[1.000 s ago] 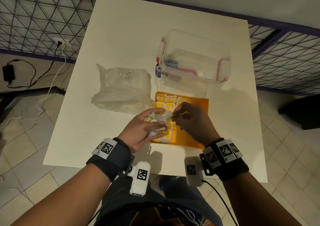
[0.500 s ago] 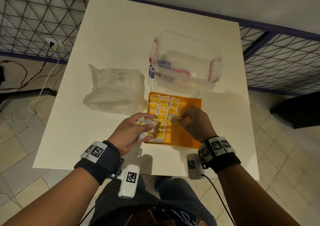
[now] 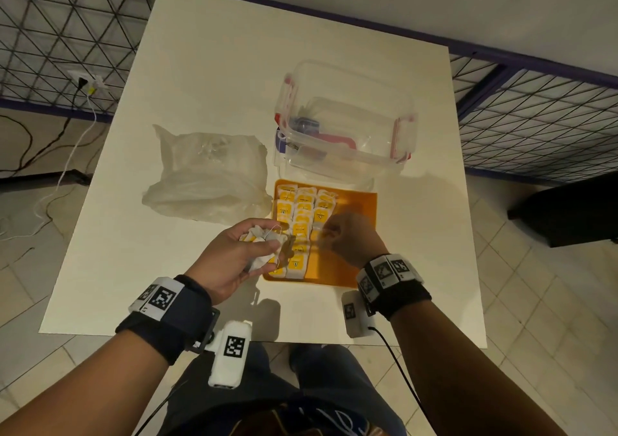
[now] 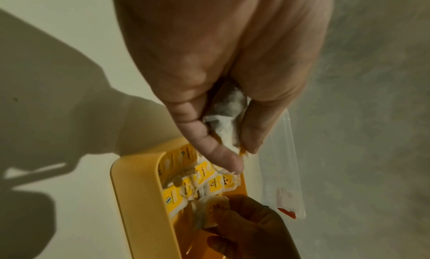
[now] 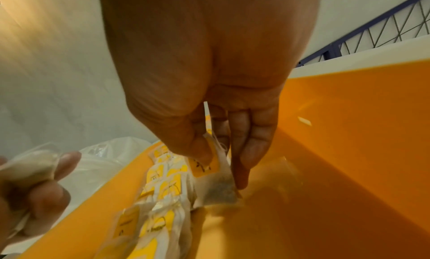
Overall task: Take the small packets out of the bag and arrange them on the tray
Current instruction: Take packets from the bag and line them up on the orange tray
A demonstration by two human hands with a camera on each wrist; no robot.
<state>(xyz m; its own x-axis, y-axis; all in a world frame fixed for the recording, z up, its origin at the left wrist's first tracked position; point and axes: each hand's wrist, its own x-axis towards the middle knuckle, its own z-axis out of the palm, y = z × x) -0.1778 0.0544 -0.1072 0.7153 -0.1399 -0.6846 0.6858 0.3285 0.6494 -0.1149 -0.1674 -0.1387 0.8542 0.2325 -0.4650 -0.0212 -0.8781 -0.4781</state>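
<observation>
Since half a second ago your right hand moved down into the orange tray, pinching one packet beside the rows. Your left hand clasps the other packets; their strings could snag and drag the rows

Tray: smooth orange plastic, slight sheen. 
Packets: thin matt paper, fibrous-looking, with yellow paper tags and white string. 
Bag: thin translucent plastic film, crinkled, glossy. 
Box: clear hard plastic, glossy, red clips. 
Table: smooth matt white surface.
</observation>
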